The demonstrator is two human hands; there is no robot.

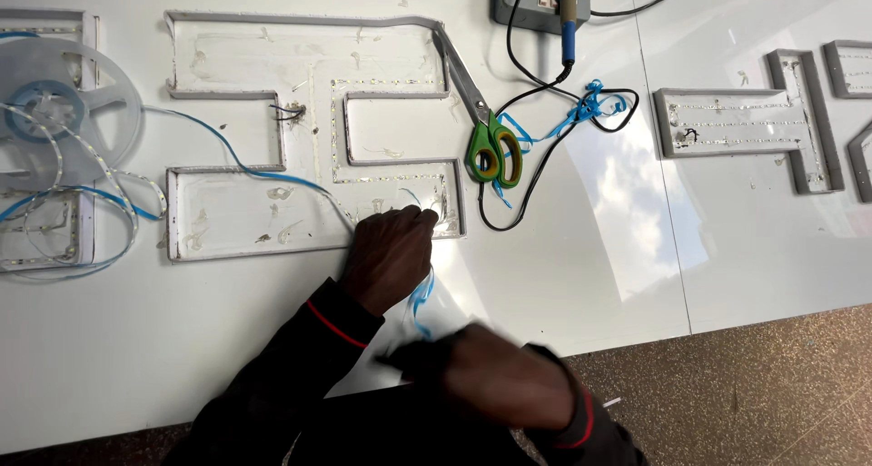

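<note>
A large white channel letter (272, 212) lies open-side up on the white table (590, 248), with light strip stuck along its inner walls. My left hand (389, 255) presses on the strip at the letter's lower right corner. My right hand (495, 375) is nearer to me, blurred, fingers closed on a blue backing ribbon (421, 298) that runs up toward the left hand. A thin strip with blue backing (227, 148) trails from a clear reel (54, 112) at the far left across the letter to my left hand.
Green-handled scissors (490, 143) lie on the letter's right edge. A blue soldering iron (568, 21), grey socket box (536, 3), black cable (545, 157) and blue ribbon scraps (586, 103) lie behind. More letter shells (745, 121) lie at right and another (45, 230) at far left.
</note>
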